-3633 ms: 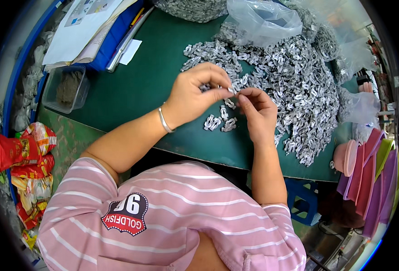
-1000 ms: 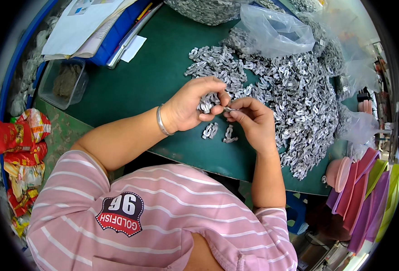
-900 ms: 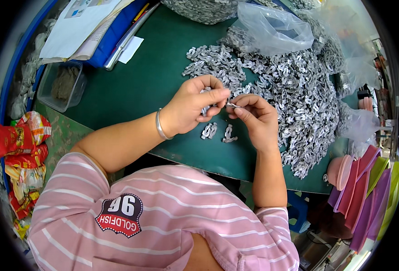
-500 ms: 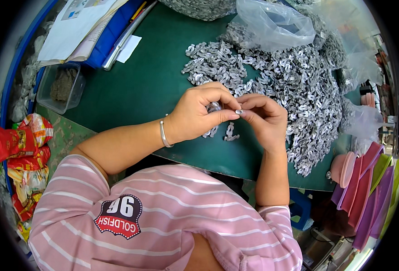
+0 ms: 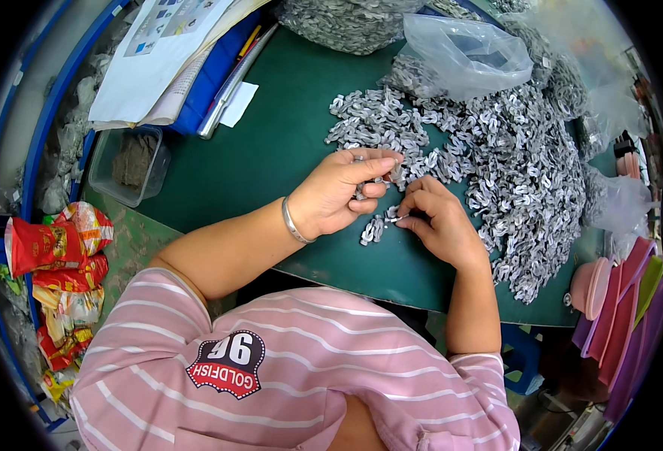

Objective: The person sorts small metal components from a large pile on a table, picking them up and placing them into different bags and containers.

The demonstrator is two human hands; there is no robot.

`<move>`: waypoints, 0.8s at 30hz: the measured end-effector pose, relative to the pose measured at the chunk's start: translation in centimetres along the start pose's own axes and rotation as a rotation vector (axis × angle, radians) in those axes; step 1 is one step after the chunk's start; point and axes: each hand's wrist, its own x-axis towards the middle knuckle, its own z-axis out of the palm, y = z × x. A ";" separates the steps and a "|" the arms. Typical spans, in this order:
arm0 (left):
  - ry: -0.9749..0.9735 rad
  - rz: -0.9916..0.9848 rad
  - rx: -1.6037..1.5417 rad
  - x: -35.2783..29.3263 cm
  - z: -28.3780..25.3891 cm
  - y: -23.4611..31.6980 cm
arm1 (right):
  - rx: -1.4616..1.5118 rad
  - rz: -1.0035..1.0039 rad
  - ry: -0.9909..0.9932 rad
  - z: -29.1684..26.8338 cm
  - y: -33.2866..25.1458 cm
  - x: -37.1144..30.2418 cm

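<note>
1. Loose grey links; on the green surface between the grips, within fingertip reach;
2. Right grip; narrow, pinching a small link, as suits so slight a piece;
3. Left grip; curled round gathered links, seemingly keeping them together;
4. Heap; beyond, rightward, handy to that side.

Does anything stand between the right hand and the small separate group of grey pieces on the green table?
Nothing visible does. The right hand reaches to the edge of the small group of grey pieces; the left hand is to the left, not between.
</note>
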 end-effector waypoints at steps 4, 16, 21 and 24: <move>0.028 -0.001 -0.011 0.2 -0.2 0.0 | 0.015 -0.038 0.160 0.4 0.4 0.3; 0.132 0.185 0.406 -0.5 0.7 -0.6 | 0.746 0.067 0.238 0.7 1.5 0.2; 0.123 0.221 0.265 -0.3 0.5 -0.3 | 0.161 -0.010 0.366 1.0 1.4 0.4; 0.102 0.300 0.167 -0.2 -0.1 0.2 | 0.029 -0.075 0.276 1.0 0.4 0.4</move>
